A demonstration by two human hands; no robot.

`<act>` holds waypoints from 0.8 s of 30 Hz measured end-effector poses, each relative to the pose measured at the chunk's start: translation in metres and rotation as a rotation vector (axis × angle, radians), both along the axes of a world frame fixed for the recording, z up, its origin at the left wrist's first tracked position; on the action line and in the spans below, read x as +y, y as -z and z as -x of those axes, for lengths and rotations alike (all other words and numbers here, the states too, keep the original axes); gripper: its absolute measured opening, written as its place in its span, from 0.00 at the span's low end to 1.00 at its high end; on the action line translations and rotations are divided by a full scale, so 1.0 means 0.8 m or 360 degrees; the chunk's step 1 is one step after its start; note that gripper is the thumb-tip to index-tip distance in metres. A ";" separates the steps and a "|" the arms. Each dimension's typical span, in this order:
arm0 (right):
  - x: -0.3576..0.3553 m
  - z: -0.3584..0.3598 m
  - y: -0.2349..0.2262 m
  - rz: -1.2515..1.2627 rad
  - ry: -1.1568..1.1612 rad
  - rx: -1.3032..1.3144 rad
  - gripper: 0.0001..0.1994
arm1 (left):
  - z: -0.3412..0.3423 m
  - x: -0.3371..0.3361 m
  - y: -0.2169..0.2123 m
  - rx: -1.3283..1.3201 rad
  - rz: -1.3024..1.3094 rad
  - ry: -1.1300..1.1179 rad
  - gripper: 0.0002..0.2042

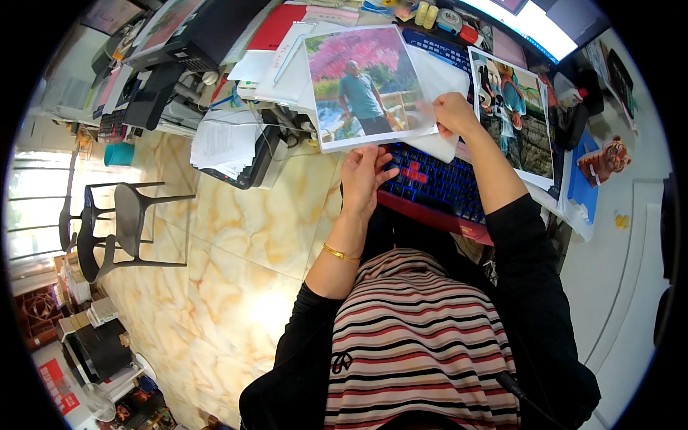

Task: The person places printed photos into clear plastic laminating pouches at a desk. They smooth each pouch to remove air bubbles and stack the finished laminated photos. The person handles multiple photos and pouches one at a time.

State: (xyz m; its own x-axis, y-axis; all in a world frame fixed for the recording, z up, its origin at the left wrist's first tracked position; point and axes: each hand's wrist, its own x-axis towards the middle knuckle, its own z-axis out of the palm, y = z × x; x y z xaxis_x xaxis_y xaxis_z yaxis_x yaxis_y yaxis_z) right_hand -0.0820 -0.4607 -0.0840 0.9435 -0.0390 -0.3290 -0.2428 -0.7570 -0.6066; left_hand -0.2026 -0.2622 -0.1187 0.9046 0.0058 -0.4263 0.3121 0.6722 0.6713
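Photo print (367,86), big glossy sheet w/ pink trees and a figure on it, sits tilted over the blue-lit keyboard (430,183) at the desk edge. Second print (514,115) lies flat to the right, touching the keyboard's far side. Red folder (281,25) and white paper stacks (226,140) are piled on the left; a small tiger figure (603,159) is far right. Left hand (364,179) reaches up from below, fingers pinching the print's bottom edge. Right hand (451,113) grips the print's right edge, fingers curled round it, forearm angled in from the lower right.
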 end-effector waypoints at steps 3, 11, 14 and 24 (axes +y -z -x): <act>0.001 0.001 0.001 -0.0054 0.0079 0.0002 0.25 | -0.003 -0.001 -0.008 0.0041 -0.0041 0.0003 0.09; 0.003 0.002 -0.004 -0.0071 0.0119 0.0041 0.23 | -0.005 0.000 0.005 0.0032 -0.0017 -0.0044 0.08; 0.004 0.001 -0.004 -0.0086 0.0135 0.0050 0.23 | -0.006 0.001 0.008 0.0012 -0.0004 -0.0066 0.06; 0.005 0.004 0.001 -0.0119 0.0258 -0.0003 0.22 | -0.007 -0.006 0.008 -0.0025 -0.0023 -0.0152 0.06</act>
